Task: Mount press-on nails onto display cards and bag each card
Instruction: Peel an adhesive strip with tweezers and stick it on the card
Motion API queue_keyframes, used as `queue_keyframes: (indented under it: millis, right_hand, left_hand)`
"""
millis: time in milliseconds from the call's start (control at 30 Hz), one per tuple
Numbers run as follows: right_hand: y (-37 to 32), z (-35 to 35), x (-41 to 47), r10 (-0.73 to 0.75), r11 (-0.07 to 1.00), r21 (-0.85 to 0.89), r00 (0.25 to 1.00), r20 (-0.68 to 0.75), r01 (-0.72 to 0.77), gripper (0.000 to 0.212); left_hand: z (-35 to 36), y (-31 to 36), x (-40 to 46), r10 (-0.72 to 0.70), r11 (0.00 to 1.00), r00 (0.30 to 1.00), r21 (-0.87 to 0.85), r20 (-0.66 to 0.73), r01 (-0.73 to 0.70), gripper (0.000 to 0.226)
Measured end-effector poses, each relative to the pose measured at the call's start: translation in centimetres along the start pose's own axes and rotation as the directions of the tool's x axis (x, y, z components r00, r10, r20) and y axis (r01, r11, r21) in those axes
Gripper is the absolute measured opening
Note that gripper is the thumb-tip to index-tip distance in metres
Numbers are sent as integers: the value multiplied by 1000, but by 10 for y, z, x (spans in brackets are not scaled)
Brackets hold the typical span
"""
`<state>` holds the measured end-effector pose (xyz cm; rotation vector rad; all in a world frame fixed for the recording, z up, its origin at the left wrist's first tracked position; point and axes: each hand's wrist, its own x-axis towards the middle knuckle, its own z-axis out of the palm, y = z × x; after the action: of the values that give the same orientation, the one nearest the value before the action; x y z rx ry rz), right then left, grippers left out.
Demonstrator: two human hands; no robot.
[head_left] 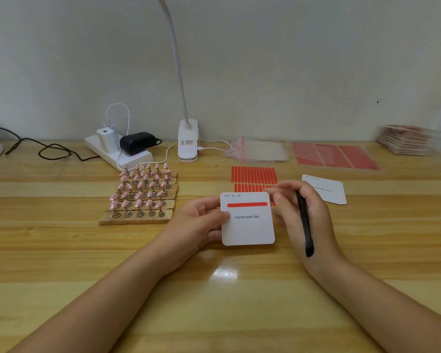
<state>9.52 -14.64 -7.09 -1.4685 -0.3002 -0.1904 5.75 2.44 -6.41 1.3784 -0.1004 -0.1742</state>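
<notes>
The white card [247, 220] reads "Handmade Nail", with "XS S M" checkboxes above.

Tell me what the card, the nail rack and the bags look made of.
Card: matte white cardstock, apparently; it keeps flat in the left hand.
Rack: pale unfinished wood, with visible grain; shiny pegs look metal.
Bags: thin clear plastic film, glossy and see-through, red-edged.

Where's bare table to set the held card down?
Bare wood lies in front of the card, between the forearms, and to the right below the spare card. Left of the nail stand is free too. The back edge is crowded: power strip, lamp base, bags, red strips.
</notes>
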Motion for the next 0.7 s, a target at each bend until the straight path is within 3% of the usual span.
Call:
queue_keyframes:
  millis: [100,200,267,333,433,567,700]
  right_hand:
    - [-7,-3,0,-282,947,-176,958,-54,269,14]
    - [-6,-4,-5,-433,865,-219,892,129,451,34]
    - [-4,-2,-6,-414,866,-199,880,231,460,47]
    - [-2,-2,-5,-421,855,-216,874,241,471,43]
    - [-3,-5,-2,-402,885,-197,906,128,421,27]
    - [-4,-5,2,-259,964,-67,966,-11,258,18]
    - [-2,-3,-2,-280,944,-147,953,119,296,10]
  left_hand:
    - [0,0,0,-12,1000,1000,-27,-19,11,28]
    - [-1,1,1,-21,999,1000,-46,-15,20,27]
    - [-3,1,4,-31,997,999,-68,-10,30,27]
    - [-4,0,6,-34,996,999,-86,-1,33,27]
    - [-5,-1,6,-26,996,1000,-84,9,27,27]
    - [-6,-2,6,-27,996,1000,-87,6,27,26]
    - [-5,-2,7,-23,995,1000,-100,-16,21,25]
